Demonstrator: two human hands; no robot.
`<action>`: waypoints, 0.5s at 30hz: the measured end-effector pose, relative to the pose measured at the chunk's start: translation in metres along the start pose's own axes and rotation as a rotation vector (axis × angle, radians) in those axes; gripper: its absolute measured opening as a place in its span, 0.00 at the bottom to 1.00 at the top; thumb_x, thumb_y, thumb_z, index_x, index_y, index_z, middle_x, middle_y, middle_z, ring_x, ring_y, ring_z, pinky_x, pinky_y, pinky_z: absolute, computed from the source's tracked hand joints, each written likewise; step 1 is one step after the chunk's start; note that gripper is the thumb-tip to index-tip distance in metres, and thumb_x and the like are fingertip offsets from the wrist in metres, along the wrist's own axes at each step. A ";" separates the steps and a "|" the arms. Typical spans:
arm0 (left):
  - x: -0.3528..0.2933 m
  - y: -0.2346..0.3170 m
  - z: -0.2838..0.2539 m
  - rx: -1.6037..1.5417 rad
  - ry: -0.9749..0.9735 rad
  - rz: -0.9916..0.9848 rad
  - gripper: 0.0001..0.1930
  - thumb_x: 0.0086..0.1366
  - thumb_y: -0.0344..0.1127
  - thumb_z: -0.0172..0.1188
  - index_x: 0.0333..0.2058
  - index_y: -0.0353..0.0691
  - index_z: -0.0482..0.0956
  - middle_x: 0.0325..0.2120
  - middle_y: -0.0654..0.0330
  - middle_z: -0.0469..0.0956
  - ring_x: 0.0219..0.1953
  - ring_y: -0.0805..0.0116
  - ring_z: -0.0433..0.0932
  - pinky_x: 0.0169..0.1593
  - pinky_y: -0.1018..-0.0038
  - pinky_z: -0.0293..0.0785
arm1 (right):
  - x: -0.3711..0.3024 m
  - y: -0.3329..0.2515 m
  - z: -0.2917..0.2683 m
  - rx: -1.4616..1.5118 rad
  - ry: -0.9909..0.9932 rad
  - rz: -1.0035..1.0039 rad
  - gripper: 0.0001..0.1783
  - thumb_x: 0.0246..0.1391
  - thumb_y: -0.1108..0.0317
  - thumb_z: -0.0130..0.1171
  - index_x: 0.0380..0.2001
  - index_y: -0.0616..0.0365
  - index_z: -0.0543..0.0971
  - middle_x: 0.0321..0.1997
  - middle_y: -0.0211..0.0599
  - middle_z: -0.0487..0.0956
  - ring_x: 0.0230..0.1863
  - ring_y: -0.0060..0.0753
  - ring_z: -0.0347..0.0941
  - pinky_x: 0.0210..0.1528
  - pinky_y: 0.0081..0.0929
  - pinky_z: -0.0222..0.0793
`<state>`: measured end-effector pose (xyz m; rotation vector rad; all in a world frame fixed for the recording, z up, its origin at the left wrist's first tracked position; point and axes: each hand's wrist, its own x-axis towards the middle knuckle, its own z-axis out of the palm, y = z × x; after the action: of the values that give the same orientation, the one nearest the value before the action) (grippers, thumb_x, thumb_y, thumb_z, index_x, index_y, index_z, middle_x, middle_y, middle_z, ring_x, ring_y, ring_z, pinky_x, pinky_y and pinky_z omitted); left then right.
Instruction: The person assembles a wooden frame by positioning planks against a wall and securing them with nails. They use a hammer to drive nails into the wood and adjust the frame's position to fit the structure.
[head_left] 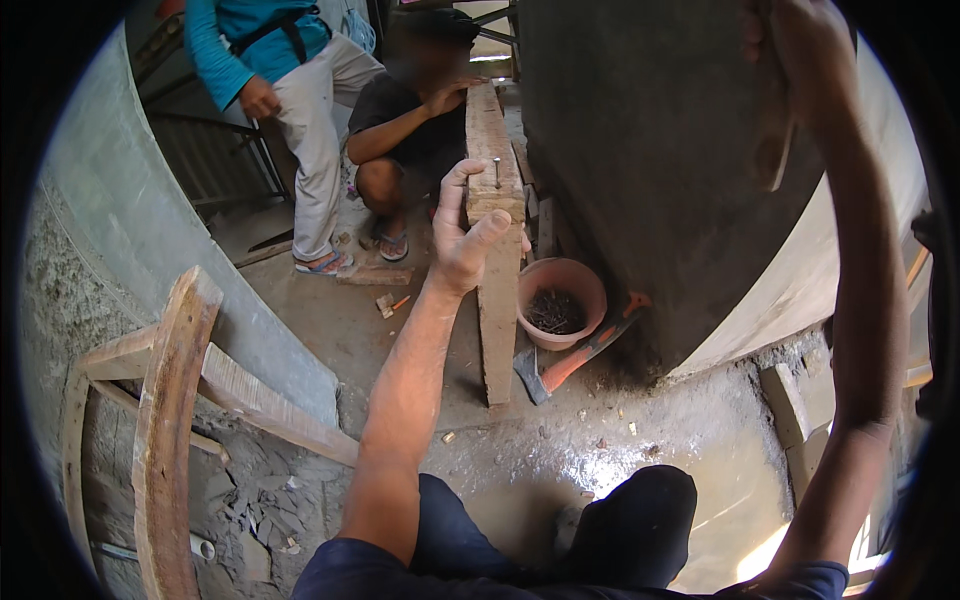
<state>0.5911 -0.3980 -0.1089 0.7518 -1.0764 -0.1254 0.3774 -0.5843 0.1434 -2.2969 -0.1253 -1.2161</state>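
My left hand [465,235] grips the near end of a wooden beam [483,125], fingers and thumb on either side. A nail [497,170] stands upright in the beam's top face, just beyond my thumb. Below that end, a wooden post [497,320] reaches down to the floor. High at the upper right, my right hand [815,65] is closed round a tool whose wooden handle [774,150] hangs below the fist; its head is out of sight. A crouching person rests a hand [450,97] at the beam's far end.
A pink bucket [590,285] of nails stands beside the post, with an orange-handled hatchet [585,355] lying against it. A curved grey wall [640,180] rises at right. Another person [325,110] stands at far left. A wooden frame [180,390] fills the near left.
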 end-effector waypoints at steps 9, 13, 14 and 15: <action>-0.001 0.002 0.003 0.043 -0.017 0.001 0.36 0.70 0.41 0.70 0.69 0.48 0.60 0.44 0.53 0.79 0.33 0.64 0.85 0.36 0.65 0.88 | -0.003 0.000 -0.013 -0.386 -0.283 0.117 0.20 0.74 0.58 0.59 0.62 0.55 0.79 0.35 0.39 0.81 0.33 0.27 0.77 0.39 0.30 0.74; -0.001 0.001 0.003 0.067 0.000 0.024 0.37 0.70 0.41 0.70 0.70 0.46 0.59 0.45 0.53 0.79 0.34 0.65 0.85 0.37 0.66 0.88 | 0.000 -0.030 -0.010 0.016 0.107 -0.176 0.17 0.77 0.56 0.53 0.59 0.54 0.76 0.26 0.28 0.73 0.20 0.22 0.70 0.23 0.25 0.70; -0.002 0.002 0.003 0.068 0.007 0.016 0.37 0.70 0.41 0.70 0.70 0.46 0.59 0.45 0.53 0.79 0.34 0.65 0.85 0.37 0.66 0.88 | -0.015 -0.024 0.002 -0.024 -0.020 -0.127 0.18 0.76 0.58 0.54 0.61 0.55 0.77 0.30 0.32 0.76 0.25 0.27 0.73 0.29 0.28 0.72; -0.003 0.003 0.002 0.069 0.012 0.008 0.37 0.70 0.41 0.70 0.70 0.47 0.59 0.45 0.52 0.79 0.34 0.65 0.85 0.37 0.65 0.88 | -0.030 -0.016 0.014 -0.064 -0.145 -0.080 0.20 0.74 0.59 0.56 0.62 0.57 0.77 0.33 0.36 0.79 0.30 0.32 0.76 0.36 0.31 0.74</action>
<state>0.5867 -0.3955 -0.1089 0.8094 -1.0767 -0.0768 0.3651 -0.5589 0.1194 -2.4563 -0.2358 -1.1052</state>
